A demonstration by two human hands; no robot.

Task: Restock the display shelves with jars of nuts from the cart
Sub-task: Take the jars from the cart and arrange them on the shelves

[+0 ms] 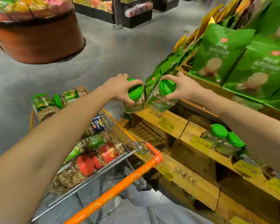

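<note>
Head view: left jar is gripped by its green lid in the curled fingers of the left hand, right jar likewise by the right hand, both held tilted, side by side, at the wooden shelf edge beside the cart, where more jars are piled.

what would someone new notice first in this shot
At centre, the left hand and right hand each grip a green-lidded jar by its lid, the left jar and right jar side by side at the wooden shelves. Lower left, a cart with an orange handle holds more jars; green bags crowd the upper right.
</note>
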